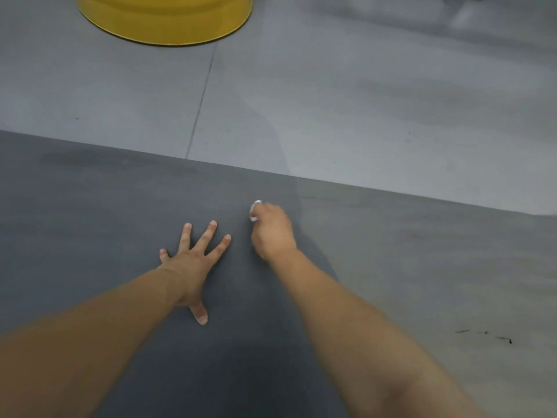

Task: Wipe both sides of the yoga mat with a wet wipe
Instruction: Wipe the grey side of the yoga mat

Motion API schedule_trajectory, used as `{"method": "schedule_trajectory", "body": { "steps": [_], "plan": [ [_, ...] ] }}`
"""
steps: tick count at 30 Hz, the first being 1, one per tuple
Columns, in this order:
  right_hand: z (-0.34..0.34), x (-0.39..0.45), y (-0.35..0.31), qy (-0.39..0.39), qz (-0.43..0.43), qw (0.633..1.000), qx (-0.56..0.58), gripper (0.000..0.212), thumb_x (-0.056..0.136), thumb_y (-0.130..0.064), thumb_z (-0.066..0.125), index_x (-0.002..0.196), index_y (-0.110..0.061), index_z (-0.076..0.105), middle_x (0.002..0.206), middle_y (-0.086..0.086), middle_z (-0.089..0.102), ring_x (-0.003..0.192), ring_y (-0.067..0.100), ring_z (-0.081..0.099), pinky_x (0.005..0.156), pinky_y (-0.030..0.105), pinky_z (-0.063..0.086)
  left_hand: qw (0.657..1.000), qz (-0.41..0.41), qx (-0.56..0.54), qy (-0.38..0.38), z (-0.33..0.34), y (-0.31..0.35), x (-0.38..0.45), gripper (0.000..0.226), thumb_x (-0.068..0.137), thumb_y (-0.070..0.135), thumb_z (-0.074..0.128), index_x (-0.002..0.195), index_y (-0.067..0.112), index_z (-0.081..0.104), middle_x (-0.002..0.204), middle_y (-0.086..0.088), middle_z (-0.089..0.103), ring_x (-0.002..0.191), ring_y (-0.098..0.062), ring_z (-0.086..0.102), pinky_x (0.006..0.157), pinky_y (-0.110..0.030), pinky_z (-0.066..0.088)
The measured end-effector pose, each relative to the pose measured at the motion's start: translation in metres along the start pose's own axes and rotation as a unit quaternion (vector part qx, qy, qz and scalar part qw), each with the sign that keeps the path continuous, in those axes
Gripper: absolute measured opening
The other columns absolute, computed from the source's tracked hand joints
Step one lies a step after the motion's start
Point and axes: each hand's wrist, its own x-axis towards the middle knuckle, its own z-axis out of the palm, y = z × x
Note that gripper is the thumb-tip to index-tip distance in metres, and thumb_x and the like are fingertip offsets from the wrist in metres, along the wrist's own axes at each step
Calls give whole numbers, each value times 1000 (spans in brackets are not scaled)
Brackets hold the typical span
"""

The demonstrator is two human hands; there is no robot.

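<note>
A dark grey yoga mat (90,206) lies flat on the floor and fills the lower part of the view. My left hand (194,260) presses flat on the mat with its fingers spread. Just to its right, my right hand (272,230) is curled round a small white wet wipe (255,210), which peeks out at the fingertips and touches the mat. The mat to the right of that hand looks lighter and has a few dark marks (485,334).
Light grey floor tiles (361,101) lie beyond the mat's far edge. A yellow round object (165,19) stands on the floor at the top left. Something blurred sits at the top right corner.
</note>
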Motion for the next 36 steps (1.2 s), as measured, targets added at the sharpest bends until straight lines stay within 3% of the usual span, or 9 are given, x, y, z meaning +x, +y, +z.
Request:
{"method": "schedule_trajectory", "body": {
  "steps": [3, 6, 9, 12, 19, 22, 25, 31, 36],
  "plan": [
    [-17, -8, 19, -9, -25, 999, -31, 32, 75, 2, 50, 103, -10, 59, 99, 11, 62, 94, 34, 52, 75, 34, 37, 1000, -1, -1, 0, -1, 1, -2, 168, 44, 55, 98, 148, 46, -33, 148, 12, -54, 144, -40, -38, 111, -76, 20],
    [-61, -21, 98, 51, 71, 995, -42, 45, 76, 1, 58, 119, -8, 64, 108, 15, 67, 103, 34, 59, 88, 29, 43, 1000, -2, -1, 2, -1, 1, -2, 167, 44, 56, 97, 147, 47, -34, 146, 14, -55, 144, -39, -38, 112, -75, 20],
    [-100, -44, 157, 77, 164, 981, -70, 40, 75, 4, 55, 111, -7, 66, 106, 16, 69, 102, 35, 61, 81, 29, 45, 1000, -8, -3, 1, -1, 1, -3, 167, 44, 55, 98, 147, 48, -34, 145, 15, -55, 144, -39, -38, 112, -75, 20],
    [-93, -44, 141, 76, 206, 975, -41, 24, 74, 4, 51, 91, -6, 64, 95, 18, 68, 92, 36, 62, 73, 32, 46, 1000, -4, -1, 2, -2, 2, -5, 167, 43, 56, 97, 147, 47, -33, 146, 14, -54, 144, -39, -38, 112, -75, 21],
    [-4, -78, -9, -48, -19, 999, 13, 16, 78, 0, 51, 89, -7, 60, 92, 14, 65, 88, 36, 56, 74, 37, 46, 1000, -4, -5, 13, 2, 2, -6, 165, 45, 54, 98, 148, 48, -31, 148, 14, -52, 145, -38, -37, 112, -75, 20],
    [-17, -90, 7, -61, -40, 997, -29, 31, 74, 0, 55, 102, -10, 60, 99, 12, 65, 94, 34, 55, 77, 35, 40, 1000, -2, -11, 24, 5, 1, -3, 164, 45, 54, 98, 149, 49, -30, 148, 16, -52, 145, -37, -37, 112, -75, 20],
    [-55, -105, 77, -32, 45, 996, -73, 44, 73, -3, 61, 116, -9, 63, 108, 14, 68, 103, 34, 60, 88, 34, 46, 999, -8, -6, 32, 8, 0, -2, 163, 46, 54, 97, 149, 49, -29, 148, 16, -51, 146, -37, -35, 112, -73, 22],
    [-110, -145, 161, -50, 241, 965, -90, 27, 81, -6, 53, 105, -15, 63, 109, 15, 65, 103, 35, 60, 82, 33, 48, 997, -35, 49, 38, 7, 11, -5, 161, 51, 54, 96, 152, 41, -29, 155, 8, -44, 150, -41, -23, 114, -70, 26],
    [-110, -124, 161, -82, 268, 956, -86, 19, 94, -22, 50, 109, -12, 59, 112, 19, 63, 107, 35, 58, 84, 36, 47, 980, -33, 182, 76, 12, 42, -20, 130, 71, 51, 86, 161, 19, -3, 168, -4, -3, 153, -39, 6, 116, -64, 24]
  ]
}}
